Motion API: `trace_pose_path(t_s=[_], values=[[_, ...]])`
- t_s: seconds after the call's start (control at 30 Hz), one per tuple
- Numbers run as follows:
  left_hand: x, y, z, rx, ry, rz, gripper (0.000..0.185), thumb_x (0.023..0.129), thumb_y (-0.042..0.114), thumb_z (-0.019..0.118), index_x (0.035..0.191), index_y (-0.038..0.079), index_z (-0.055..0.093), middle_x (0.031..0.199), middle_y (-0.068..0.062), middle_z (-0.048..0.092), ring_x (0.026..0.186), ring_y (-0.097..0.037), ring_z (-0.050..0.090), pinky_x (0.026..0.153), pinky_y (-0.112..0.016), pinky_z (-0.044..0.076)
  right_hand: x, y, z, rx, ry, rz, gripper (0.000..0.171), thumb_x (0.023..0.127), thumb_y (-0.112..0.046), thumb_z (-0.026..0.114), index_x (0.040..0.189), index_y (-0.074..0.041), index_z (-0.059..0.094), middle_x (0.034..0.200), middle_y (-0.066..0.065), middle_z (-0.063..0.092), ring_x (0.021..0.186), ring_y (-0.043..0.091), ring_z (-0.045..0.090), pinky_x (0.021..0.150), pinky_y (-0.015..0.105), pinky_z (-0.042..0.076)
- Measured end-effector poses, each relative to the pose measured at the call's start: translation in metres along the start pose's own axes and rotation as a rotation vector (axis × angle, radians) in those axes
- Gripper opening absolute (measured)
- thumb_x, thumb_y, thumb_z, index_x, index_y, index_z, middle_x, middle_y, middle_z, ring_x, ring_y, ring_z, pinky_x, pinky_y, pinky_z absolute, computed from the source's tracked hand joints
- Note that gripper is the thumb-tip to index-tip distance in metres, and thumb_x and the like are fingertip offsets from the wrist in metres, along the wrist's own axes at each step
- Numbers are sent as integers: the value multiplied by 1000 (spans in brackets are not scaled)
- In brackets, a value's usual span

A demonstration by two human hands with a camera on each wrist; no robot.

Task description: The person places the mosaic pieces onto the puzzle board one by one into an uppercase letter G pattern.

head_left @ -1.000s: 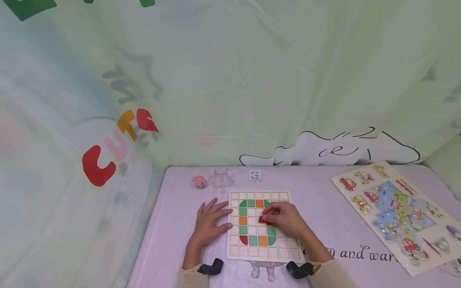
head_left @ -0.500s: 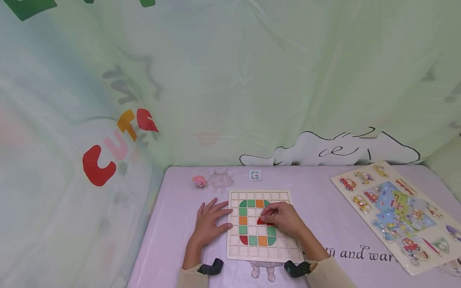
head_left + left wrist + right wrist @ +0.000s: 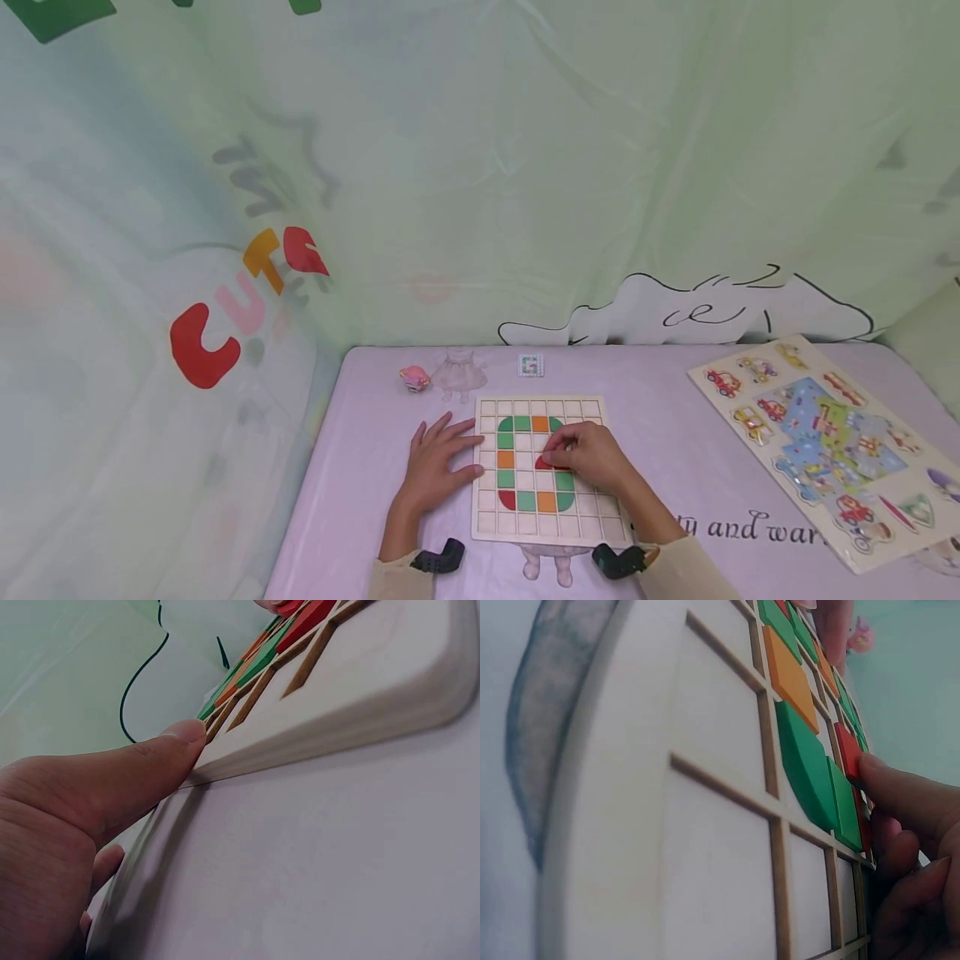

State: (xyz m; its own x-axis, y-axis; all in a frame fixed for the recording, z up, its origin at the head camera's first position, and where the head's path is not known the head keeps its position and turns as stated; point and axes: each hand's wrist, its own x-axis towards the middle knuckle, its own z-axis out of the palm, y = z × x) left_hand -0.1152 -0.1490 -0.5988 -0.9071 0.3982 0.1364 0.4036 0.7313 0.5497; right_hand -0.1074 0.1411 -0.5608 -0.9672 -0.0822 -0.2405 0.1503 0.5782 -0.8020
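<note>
A pale wooden grid board [image 3: 551, 531] lies on the table, with green, orange and red tiles set in a rounded ring. My right hand [image 3: 588, 454] pinches a red tile [image 3: 542, 462] over the ring's right side. In the right wrist view, the thumb presses on that red tile [image 3: 847, 752], and another red tile [image 3: 864, 825] shows below it beside a green tile [image 3: 844, 806]. My left hand [image 3: 438, 467] rests at the board's left edge, fingers spread. The left wrist view has its thumb [image 3: 150, 761] touching the board's side.
At the back stand a small pink toy [image 3: 415, 378] and a little patterned card [image 3: 531, 365]. A vehicle picture puzzle [image 3: 832, 442] lies slanted on the right of the table. Printed cloth [image 3: 450, 208] hangs behind the table and at its left.
My right hand has shifted slightly left with the red tile, and then stayed almost still. The left hand and the board have kept their places.
</note>
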Motion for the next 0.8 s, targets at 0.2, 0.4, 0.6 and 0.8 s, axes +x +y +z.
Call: trace_pose_path(t_s=[0.2, 0.4, 0.6, 0.8], values=[[0, 1, -1, -3, -2, 1, 49, 89, 51, 72, 134, 30, 68, 153, 6, 54, 155, -30, 31, 123, -66, 12, 1, 0, 1, -29, 7, -9, 10, 84, -19, 83, 78, -21, 76, 73, -2, 63, 73, 16, 56, 58, 24, 44], [-1, 1, -1, -6, -3, -3, 49, 89, 50, 73, 134, 30, 68, 153, 6, 54, 155, -30, 31, 123, -66, 12, 1, 1, 2, -33, 7, -2, 11, 85, -19, 83, 78, -22, 75, 72, -2, 62, 73, 15, 56, 58, 23, 44], [-1, 1, 0, -2, -1, -4, 49, 89, 51, 72, 134, 31, 68, 153, 7, 54, 155, -30, 30, 123, -66, 12, 0, 0, 1, -31, 11, -17, 10, 83, -19, 84, 80, -22, 75, 72, -2, 61, 72, 15, 56, 57, 23, 43], [0, 0, 0, 1, 1, 6, 49, 89, 51, 72, 134, 31, 68, 153, 7, 54, 155, -30, 31, 123, -66, 12, -2, 1, -1, -42, 7, -39, 14, 78, -21, 88, 81, -21, 75, 72, -2, 59, 74, 15, 54, 56, 23, 42]])
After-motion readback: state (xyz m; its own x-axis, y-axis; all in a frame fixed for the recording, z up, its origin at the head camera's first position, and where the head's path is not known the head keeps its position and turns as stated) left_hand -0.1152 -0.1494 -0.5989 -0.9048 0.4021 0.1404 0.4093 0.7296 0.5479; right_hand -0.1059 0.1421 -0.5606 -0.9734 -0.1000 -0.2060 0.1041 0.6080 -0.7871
